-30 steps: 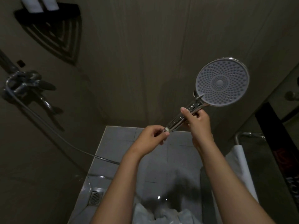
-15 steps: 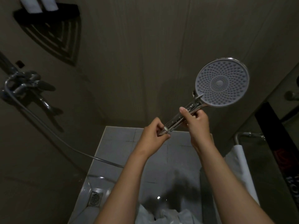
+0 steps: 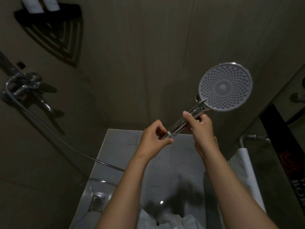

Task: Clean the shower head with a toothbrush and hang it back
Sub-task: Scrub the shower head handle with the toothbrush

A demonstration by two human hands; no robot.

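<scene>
1. Head view: the shower head (image 3: 225, 87) is up in the air on the right side, over the tiled floor (image 3: 122, 146). Its round face with the little holes is turned to the camera.
2. The right hand (image 3: 202, 129) holds the shiny handle (image 3: 183, 123) just under the round part. Its fingers (image 3: 199, 119) are curled round it and the thumb lies on top.
3. The left hand (image 3: 153, 139) pinches the low end of the handle with its fingertips. A small pale bit shows there, too small to tell what it is.
4. I cannot see a toothbrush for sure.
5. The handle looks hard and smooth, so I think it gets slippery when wet. The round part is big, so it may feel heavy at the top and want to tip.
6. The best place to hold it looks like the handle close to the round part, as the right hand does. That leaves the face free for brushing.
7. The hose (image 3: 66, 142) runs from the tap (image 3: 24, 90) on the left wall and goes behind the left arm. It bends easily and may tug when the shower head is turned.
</scene>
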